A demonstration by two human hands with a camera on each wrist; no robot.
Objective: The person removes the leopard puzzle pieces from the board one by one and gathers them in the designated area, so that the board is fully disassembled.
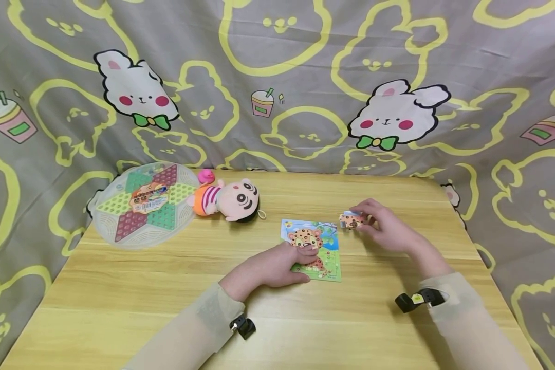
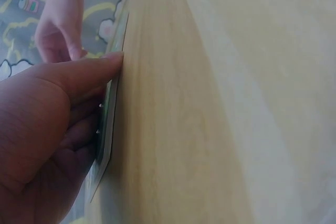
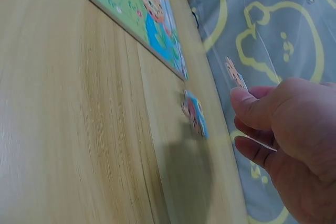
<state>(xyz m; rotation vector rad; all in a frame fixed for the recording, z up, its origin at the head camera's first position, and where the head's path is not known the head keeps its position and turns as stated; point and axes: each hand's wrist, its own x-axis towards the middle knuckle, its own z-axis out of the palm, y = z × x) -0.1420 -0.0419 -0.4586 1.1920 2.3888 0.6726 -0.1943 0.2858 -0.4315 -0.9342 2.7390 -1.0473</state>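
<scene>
A jigsaw board (image 1: 331,264) with a spotted leopard cub on green and blue lies flat on the table. My left hand (image 1: 279,263) rests on it, fingers over the picture and thumb (image 2: 100,72) against the board's near edge in the left wrist view. To the board's right, my right hand (image 1: 385,228) pinches a small spotted puzzle piece (image 3: 234,72) between thumb and fingertips, above the table. Below it, another piece (image 3: 195,114) with blue and spotted parts lies on the wood, near the board's corner. In the head view the two pieces overlap.
A soft doll (image 1: 226,200) in orange and stripes lies left of the board, with a pink rubber duck (image 1: 206,176) behind it. Further left is a round Chinese checkers board (image 1: 108,226). A patterned curtain (image 1: 305,82) hangs around the wooden table (image 1: 134,298).
</scene>
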